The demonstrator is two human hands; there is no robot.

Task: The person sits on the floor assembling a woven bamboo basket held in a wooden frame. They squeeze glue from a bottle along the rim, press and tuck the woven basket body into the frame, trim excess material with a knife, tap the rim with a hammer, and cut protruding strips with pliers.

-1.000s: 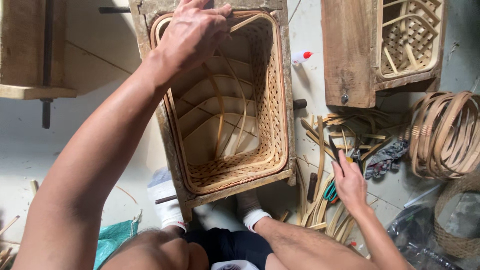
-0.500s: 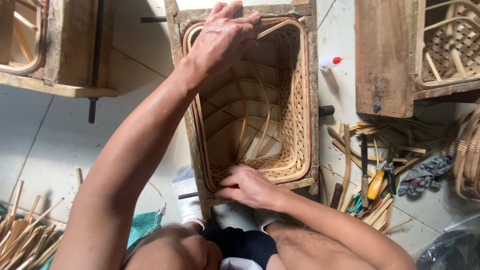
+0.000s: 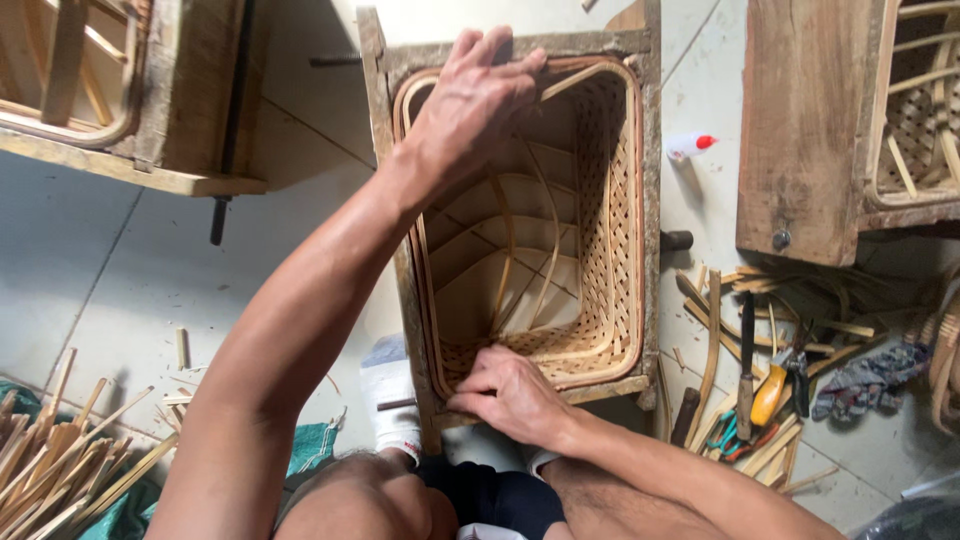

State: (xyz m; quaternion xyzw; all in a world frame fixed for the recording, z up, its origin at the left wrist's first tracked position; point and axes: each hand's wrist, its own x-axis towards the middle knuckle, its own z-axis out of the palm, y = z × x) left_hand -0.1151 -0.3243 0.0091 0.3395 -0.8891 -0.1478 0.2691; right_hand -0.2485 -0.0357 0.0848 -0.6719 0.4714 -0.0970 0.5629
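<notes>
at frame centre, the woven basket (image 3: 560, 250) sits in a wooden mould frame (image 3: 650, 200); left hand (image 3: 470, 100) fingers press together on its upper rim, right hand (image 3: 510, 395) fingers pinch its lower rim.

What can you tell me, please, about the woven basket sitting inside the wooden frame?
The woven basket is rectangular with rounded corners, made of pale tan strips in an open lattice, with a smooth banded rim. It sits upright inside a worn wooden frame on the floor. Curved flat ribs line its inside. The left hand rests on its far rim, and the right hand presses on the near rim.
</notes>
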